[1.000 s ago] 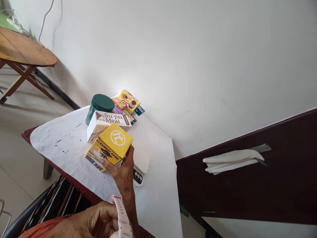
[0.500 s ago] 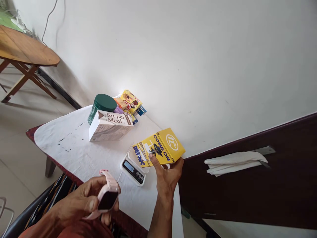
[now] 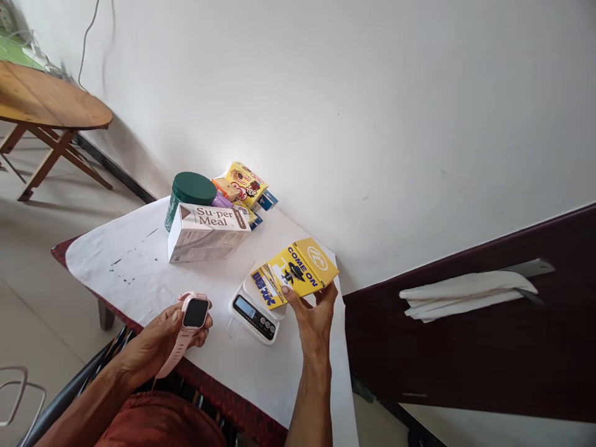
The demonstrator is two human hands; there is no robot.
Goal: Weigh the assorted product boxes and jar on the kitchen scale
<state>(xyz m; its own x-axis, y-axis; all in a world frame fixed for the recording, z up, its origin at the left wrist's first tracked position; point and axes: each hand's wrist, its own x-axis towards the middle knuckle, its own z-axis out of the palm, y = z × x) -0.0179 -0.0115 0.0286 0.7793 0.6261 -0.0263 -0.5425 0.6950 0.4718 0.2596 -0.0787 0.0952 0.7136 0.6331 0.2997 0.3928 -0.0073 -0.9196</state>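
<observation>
In my left hand [image 3: 156, 341] is a pink smartwatch [image 3: 195, 312], its dark screen facing up and its strap hanging down; the fingers are closed round it. My right hand [image 3: 313, 313] grips a yellow box [image 3: 293, 267] printed "COME ON", thumb on the near face and fingers at its right end. The box is over a white digital kitchen scale [image 3: 255, 318] and covers part of its plate; I cannot tell whether it rests on it. The scale's display is lit, but its digits are too small to read.
On the white-covered table [image 3: 116, 248] stand a white "Su-per Meal" box [image 3: 209, 233], a green-lidded tub [image 3: 192, 189] and several snack packs [image 3: 246, 185] near the wall. A round wooden table [image 3: 56, 99] is at far left. A white cloth [image 3: 465, 293] hangs at right.
My left hand has raised the watch away from me, and its screen has turned to face up more. The yellow box has shifted slightly in my right hand. The view has also moved a little.
</observation>
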